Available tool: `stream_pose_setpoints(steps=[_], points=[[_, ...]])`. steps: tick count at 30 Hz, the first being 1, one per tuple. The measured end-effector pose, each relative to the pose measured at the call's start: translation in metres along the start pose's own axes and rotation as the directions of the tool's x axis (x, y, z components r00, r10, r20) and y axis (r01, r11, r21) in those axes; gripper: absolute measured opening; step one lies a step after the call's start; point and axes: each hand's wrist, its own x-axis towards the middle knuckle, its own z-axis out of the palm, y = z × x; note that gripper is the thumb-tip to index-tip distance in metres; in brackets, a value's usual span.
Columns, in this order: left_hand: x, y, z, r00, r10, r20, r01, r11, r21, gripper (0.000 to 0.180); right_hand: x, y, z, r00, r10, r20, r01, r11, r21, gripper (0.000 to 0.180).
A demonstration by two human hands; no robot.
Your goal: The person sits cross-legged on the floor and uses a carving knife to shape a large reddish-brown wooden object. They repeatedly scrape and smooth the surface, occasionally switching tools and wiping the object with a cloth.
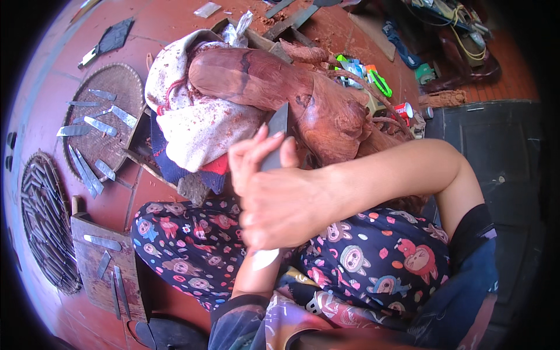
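Before my lap, a flat grey blade (275,135) stands tilted, its squared upper end beside a reddish-brown wood carving (242,76). My left hand (252,153) holds it, fingers and thumb around its upper part. Crossing in front of the left wrist, my right hand (279,205) is closed in a fist over the lower part, which it hides. A bright white patch shows below the fist; whether it is the blade's other end I cannot tell. The smooth, rounded end of the carving lies on a dusty white cloth (201,131); its knotted part extends right.
At left, a round woven tray (133,87) carries several loose metal blades. A basket (44,216) of dark, slim tools and a wooden board (114,280) with more blades stand nearer. A red-and-white can (402,109) stands behind the carving; a dark panel (496,169) lies right.
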Motion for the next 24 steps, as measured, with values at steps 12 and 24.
stream_pose_setpoints(steps=[12, 24], points=[[-0.021, 0.001, 0.007, 0.999, -0.051, 0.017, 0.052, 0.998, -0.026, 0.025, 0.007, -0.007, 0.020, 0.999, -0.034, 0.035, 0.023, 0.959, 0.282, 0.015], [-0.014, 0.002, 0.008, 0.999, -0.032, 0.011, 0.031, 0.996, 0.083, 0.027, -0.019, -0.011, 0.024, 0.999, 0.021, 0.025, -0.025, 0.984, 0.175, 0.021]])
